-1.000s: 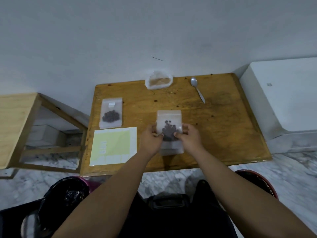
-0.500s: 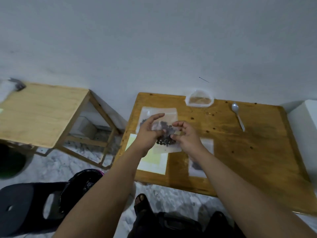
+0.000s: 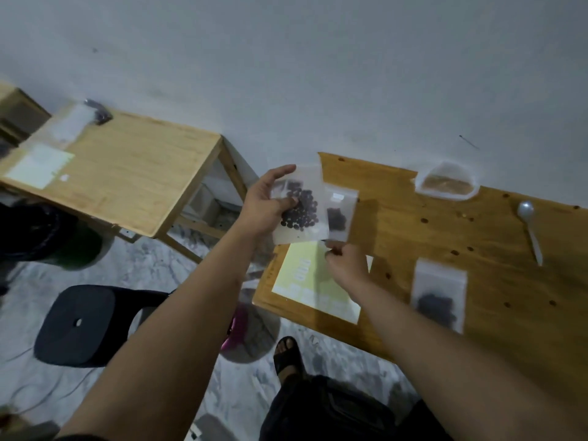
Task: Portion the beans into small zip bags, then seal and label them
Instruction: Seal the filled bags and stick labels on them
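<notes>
While held in left hand (image 3: 265, 205), zip bag (image 3: 300, 208) shows dark beans (image 3: 302, 213).

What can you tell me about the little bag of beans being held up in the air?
The held bag is a small pouch of frosted, see-through plastic. Dark round beans are bunched in its middle and lower part; the top is empty. It is lifted off the wooden table, roughly upright and slightly tilted. The left hand grips its left side, thumb pressed on the front. The right hand is pinched just below its bottom edge; contact is unclear. No label shows on it, and whether it is sealed cannot be told.
</notes>
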